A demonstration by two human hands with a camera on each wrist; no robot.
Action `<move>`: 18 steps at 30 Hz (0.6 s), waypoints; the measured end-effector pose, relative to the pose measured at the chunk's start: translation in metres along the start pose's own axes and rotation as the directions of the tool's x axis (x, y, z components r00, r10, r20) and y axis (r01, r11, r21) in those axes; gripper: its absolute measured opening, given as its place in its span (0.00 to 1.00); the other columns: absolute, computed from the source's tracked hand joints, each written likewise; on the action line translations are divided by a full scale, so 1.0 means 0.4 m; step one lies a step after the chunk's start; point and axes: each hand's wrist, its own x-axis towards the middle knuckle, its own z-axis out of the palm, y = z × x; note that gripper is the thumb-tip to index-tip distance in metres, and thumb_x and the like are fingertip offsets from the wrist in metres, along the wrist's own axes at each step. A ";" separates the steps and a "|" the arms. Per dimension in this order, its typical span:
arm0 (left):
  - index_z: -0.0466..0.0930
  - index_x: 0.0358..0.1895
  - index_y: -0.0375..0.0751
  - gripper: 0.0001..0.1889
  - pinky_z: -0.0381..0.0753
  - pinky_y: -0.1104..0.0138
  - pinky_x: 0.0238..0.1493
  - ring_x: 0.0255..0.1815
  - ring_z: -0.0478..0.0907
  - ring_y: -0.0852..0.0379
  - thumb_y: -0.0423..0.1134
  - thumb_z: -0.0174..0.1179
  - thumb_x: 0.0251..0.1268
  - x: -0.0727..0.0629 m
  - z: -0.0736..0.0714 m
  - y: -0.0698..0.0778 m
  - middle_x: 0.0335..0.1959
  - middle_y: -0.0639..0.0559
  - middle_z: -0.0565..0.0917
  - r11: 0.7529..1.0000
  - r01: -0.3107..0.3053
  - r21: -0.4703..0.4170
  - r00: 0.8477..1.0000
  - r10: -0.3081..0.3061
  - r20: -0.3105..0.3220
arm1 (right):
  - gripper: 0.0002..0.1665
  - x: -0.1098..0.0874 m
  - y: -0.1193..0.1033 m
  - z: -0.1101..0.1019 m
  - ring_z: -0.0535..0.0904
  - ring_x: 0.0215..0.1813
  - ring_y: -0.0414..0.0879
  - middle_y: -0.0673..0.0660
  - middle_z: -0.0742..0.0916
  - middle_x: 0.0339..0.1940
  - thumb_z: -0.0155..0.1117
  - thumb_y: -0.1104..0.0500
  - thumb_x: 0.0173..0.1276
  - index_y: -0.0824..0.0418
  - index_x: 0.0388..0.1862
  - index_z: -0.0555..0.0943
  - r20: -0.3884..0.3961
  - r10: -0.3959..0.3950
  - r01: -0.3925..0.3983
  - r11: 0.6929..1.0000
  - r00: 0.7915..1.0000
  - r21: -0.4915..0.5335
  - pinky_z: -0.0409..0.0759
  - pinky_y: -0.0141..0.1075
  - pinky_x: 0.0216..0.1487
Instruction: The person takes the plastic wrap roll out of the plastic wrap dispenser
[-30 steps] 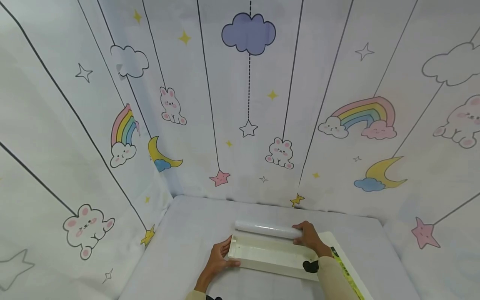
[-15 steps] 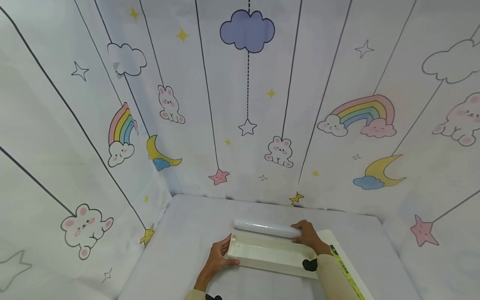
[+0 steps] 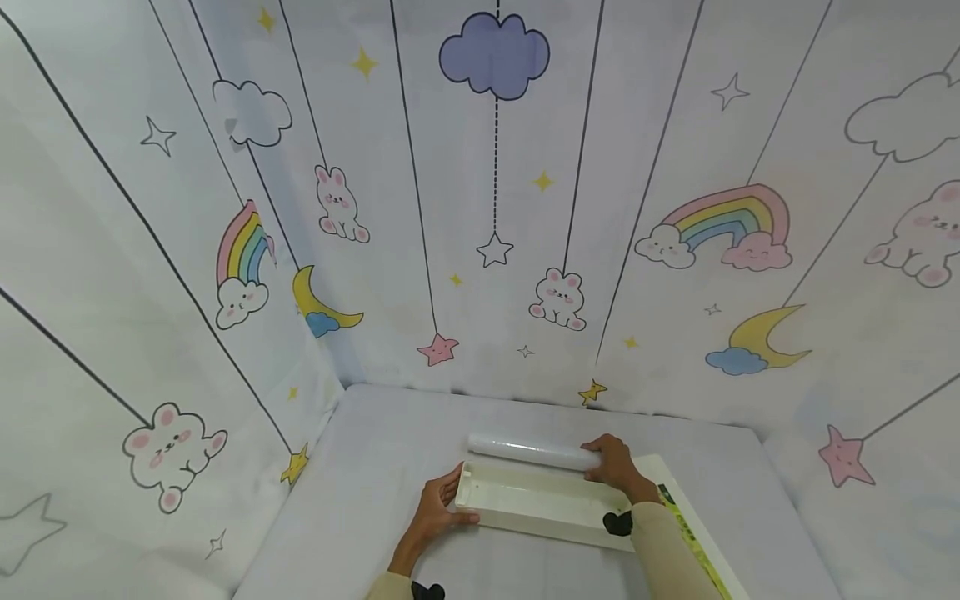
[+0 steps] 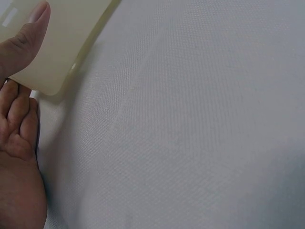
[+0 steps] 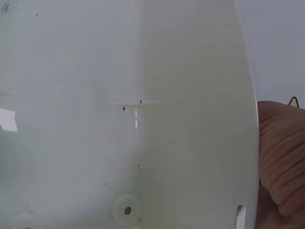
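A long cream plastic box (image 3: 536, 498) lies open side up, its hollow inside visible. My left hand (image 3: 433, 510) grips its left end; in the left wrist view the thumb of that hand (image 4: 21, 143) lies on the box wall (image 4: 71, 28), the fingers around the end. Behind the box, a shiny whitish roll of cling film (image 3: 525, 452) lies roughly parallel to it. My right hand (image 3: 617, 463) reaches over the box and holds the roll's right end. The right wrist view shows mostly the box's speckled inside (image 5: 181, 152), with part of my right hand (image 5: 283, 152) beyond the rim.
A long cream piece with a yellow-green label (image 3: 693, 533) lies at the box's right end, partly behind my right sleeve (image 3: 663, 546). All rests on a white cloth-covered table (image 3: 360, 475). Printed white fabric walls (image 3: 480, 317) rise at the back and sides.
Hands, box and roll keep their places relative to each other. Only the head view has shifted slightly.
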 end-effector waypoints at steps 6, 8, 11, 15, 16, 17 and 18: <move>0.61 0.80 0.18 0.55 0.79 0.67 0.77 0.78 0.76 0.32 0.35 0.86 0.54 0.008 0.016 0.015 0.77 0.20 0.71 0.995 -0.086 0.044 0.996 0.085 0.038 | 0.35 -0.028 -0.004 -0.023 0.84 0.53 0.68 0.67 0.91 0.48 0.92 0.62 0.46 0.68 0.56 0.91 0.000 0.026 -0.026 0.999 1.000 -0.046 0.81 0.64 0.59; 0.61 0.81 0.19 0.55 0.79 0.68 0.77 0.78 0.76 0.33 0.35 0.86 0.54 0.010 0.015 0.014 0.77 0.21 0.71 0.994 -0.096 0.047 0.995 0.094 0.039 | 0.38 -0.031 -0.017 -0.032 0.84 0.53 0.69 0.68 0.90 0.49 0.92 0.60 0.48 0.69 0.59 0.90 0.013 0.026 -0.025 0.998 1.000 -0.059 0.80 0.66 0.58; 0.61 0.82 0.21 0.56 0.78 0.70 0.77 0.79 0.76 0.34 0.35 0.86 0.54 0.009 0.007 0.013 0.79 0.23 0.70 0.996 -0.083 0.039 0.996 0.082 0.034 | 0.41 -0.026 -0.044 -0.039 0.83 0.57 0.70 0.71 0.89 0.53 0.91 0.56 0.54 0.71 0.64 0.86 0.050 0.063 -0.060 0.997 0.997 -0.058 0.78 0.70 0.62; 0.58 0.84 0.23 0.58 0.76 0.68 0.79 0.81 0.72 0.30 0.33 0.86 0.53 0.004 -0.006 0.020 0.83 0.28 0.67 0.999 -0.030 0.043 0.999 0.029 0.026 | 0.40 -0.014 -0.071 -0.040 0.78 0.69 0.74 0.75 0.85 0.65 0.80 0.49 0.69 0.71 0.72 0.81 0.108 0.138 -0.131 0.989 0.985 -0.065 0.72 0.76 0.71; 0.57 0.84 0.24 0.58 0.75 0.65 0.81 0.82 0.70 0.30 0.32 0.86 0.53 0.003 -0.010 0.022 0.84 0.30 0.65 0.999 -0.005 0.036 1.000 0.005 0.025 | 0.41 -0.011 -0.076 -0.038 0.77 0.71 0.75 0.75 0.84 0.68 0.77 0.46 0.72 0.71 0.74 0.80 0.109 0.144 -0.137 0.988 0.983 -0.076 0.71 0.77 0.71; 0.56 0.85 0.25 0.59 0.74 0.66 0.81 0.83 0.68 0.30 0.32 0.86 0.53 0.003 -0.015 0.022 0.85 0.30 0.63 1.000 0.010 0.022 0.999 -0.010 0.030 | 0.41 -0.006 -0.080 -0.036 0.75 0.73 0.76 0.76 0.82 0.70 0.73 0.44 0.75 0.70 0.75 0.78 0.106 0.150 -0.141 0.986 0.983 -0.085 0.70 0.78 0.72; 0.54 0.86 0.26 0.59 0.74 0.63 0.82 0.83 0.67 0.29 0.33 0.84 0.55 0.003 -0.021 0.025 0.86 0.30 0.61 1.000 0.020 0.021 0.999 -0.021 0.039 | 0.41 0.000 -0.084 -0.033 0.74 0.75 0.76 0.76 0.81 0.73 0.70 0.42 0.78 0.69 0.76 0.77 0.094 0.150 -0.141 0.985 0.984 -0.099 0.70 0.79 0.71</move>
